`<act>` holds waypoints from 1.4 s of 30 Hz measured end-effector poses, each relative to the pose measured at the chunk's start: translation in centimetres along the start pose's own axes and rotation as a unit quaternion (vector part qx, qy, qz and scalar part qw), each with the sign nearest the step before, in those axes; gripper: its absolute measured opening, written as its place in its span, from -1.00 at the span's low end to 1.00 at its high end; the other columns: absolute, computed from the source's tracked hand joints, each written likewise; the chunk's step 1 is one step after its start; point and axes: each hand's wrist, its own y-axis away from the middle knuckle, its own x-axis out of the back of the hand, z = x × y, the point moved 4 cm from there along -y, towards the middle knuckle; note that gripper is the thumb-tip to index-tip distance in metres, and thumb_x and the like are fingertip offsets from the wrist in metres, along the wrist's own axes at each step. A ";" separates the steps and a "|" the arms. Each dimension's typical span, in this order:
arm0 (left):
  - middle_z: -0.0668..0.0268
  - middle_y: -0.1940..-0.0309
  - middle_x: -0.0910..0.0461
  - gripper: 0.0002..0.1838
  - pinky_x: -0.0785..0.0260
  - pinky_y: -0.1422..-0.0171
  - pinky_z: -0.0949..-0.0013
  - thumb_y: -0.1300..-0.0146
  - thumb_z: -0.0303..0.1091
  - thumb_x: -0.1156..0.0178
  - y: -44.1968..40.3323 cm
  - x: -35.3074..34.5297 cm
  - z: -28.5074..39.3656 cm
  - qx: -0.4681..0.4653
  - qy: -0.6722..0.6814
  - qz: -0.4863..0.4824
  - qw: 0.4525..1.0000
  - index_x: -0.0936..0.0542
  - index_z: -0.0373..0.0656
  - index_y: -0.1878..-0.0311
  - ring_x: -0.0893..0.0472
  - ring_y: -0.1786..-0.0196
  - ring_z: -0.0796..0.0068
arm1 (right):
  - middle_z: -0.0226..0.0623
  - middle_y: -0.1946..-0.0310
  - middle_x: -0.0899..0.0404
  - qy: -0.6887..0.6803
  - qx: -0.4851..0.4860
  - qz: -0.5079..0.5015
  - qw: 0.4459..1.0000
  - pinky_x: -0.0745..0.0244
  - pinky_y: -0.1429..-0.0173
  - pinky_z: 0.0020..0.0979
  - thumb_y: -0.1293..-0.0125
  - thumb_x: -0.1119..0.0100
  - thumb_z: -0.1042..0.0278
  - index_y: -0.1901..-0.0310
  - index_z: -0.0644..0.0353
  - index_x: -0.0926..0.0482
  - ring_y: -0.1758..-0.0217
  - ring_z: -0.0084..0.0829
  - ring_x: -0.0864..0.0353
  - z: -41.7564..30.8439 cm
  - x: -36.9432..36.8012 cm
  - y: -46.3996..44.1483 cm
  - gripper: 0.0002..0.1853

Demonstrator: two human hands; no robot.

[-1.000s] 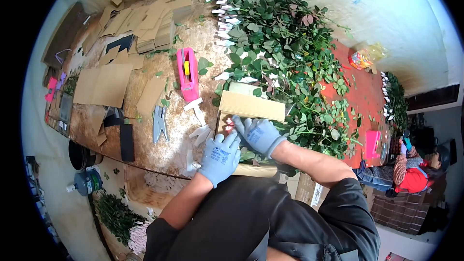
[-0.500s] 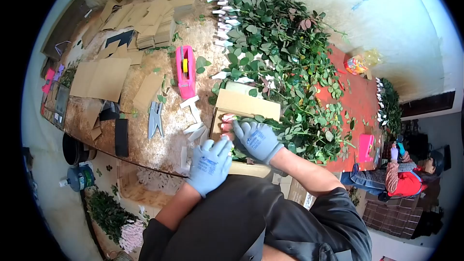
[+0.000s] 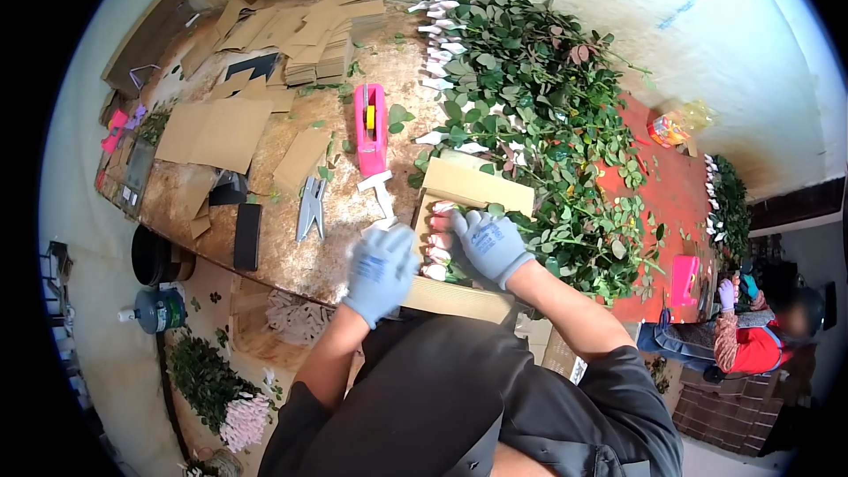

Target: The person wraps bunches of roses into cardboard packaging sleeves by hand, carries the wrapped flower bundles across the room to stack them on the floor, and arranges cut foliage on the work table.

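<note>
A row of pink and white roses [image 3: 439,239] lies in an open cardboard box [image 3: 477,185] at the table's near edge, with the heads toward the left. My right hand [image 3: 493,250], in a pale blue glove, is over the stems just behind the heads. Its fingers are curled down on the roses, and the fingertips are partly hidden. My left hand [image 3: 378,276], in a matching glove, is left of the box, over white paper strips [image 3: 378,190]. Motion smears its fingers, so I cannot tell what they grip.
A pink tape dispenser [image 3: 371,131], grey stapler [image 3: 311,209] and black phone [image 3: 247,237] lie left of the box. Cardboard sheets [image 3: 216,134] lie farther left. Leafy rose stems [image 3: 565,159] cover the right. A co-worker [image 3: 751,336] is at the far right.
My left hand has moved off the roses toward the paper strips, uncovering more rose heads. My right hand stays over the stems. The whole view has shifted slightly.
</note>
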 end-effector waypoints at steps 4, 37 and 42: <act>0.13 -0.26 -0.57 -0.52 -0.37 -0.33 -0.01 -0.31 -0.19 -0.26 0.8 -1.7 -7.0 0.083 -0.101 -0.004 0.991 -0.61 -0.20 -0.24 -0.50 -0.26 0.05 | -0.22 0.16 -0.58 -0.066 -0.021 0.034 0.997 -0.59 0.20 -0.20 -0.34 -0.19 0.21 -0.30 0.20 -0.51 0.16 -0.25 -0.68 -0.7 2.9 0.9 -0.48; 0.20 0.07 -0.60 -0.68 -0.33 -0.16 0.06 -0.27 -0.11 -0.24 22.1 6.6 -16.8 0.104 -0.295 -0.218 0.924 -0.68 -0.12 0.05 -0.55 -0.08 0.18 | -0.20 0.21 -0.67 -0.222 -0.180 0.151 0.946 -0.62 0.15 -0.17 -0.31 -0.36 0.31 -0.19 0.15 -0.62 0.20 -0.13 -0.72 -4.8 6.8 5.7 -0.58; 0.11 -0.09 -0.58 -0.53 -0.37 -0.26 0.00 -0.34 0.01 -0.20 12.1 -0.6 -10.6 0.002 -0.062 -0.120 0.991 -0.61 -0.13 -0.13 -0.54 -0.18 0.09 | -0.20 0.19 -0.67 -0.207 -0.183 0.148 0.949 -0.62 0.13 -0.17 -0.36 -0.32 0.27 -0.20 0.14 -0.61 0.17 -0.15 -0.72 -5.6 7.5 5.2 -0.59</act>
